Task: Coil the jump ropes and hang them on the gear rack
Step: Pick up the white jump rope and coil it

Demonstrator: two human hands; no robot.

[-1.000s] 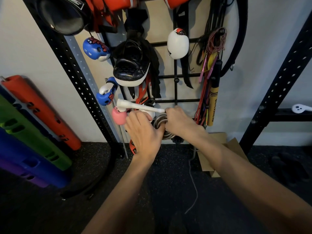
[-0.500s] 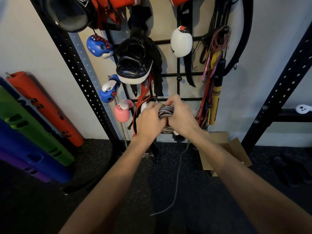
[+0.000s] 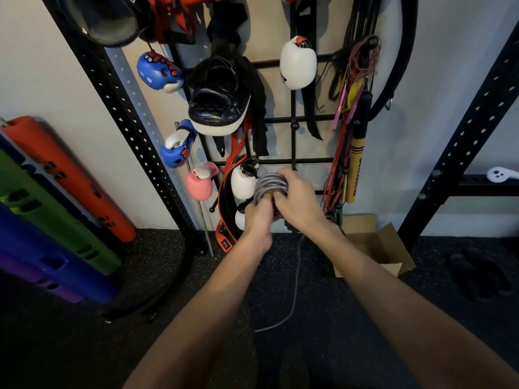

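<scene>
Both hands, left (image 3: pixel 259 219) and right (image 3: pixel 300 204), grip the coiled jump rope (image 3: pixel 270 183).

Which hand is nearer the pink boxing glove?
Left. The left hand grips the coiled rope right of the pink glove; the right hand sits farther right, across the coil.

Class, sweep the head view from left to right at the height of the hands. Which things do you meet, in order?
orange tube → pink glove → grey rope coil → yellow stick → white controller
</scene>
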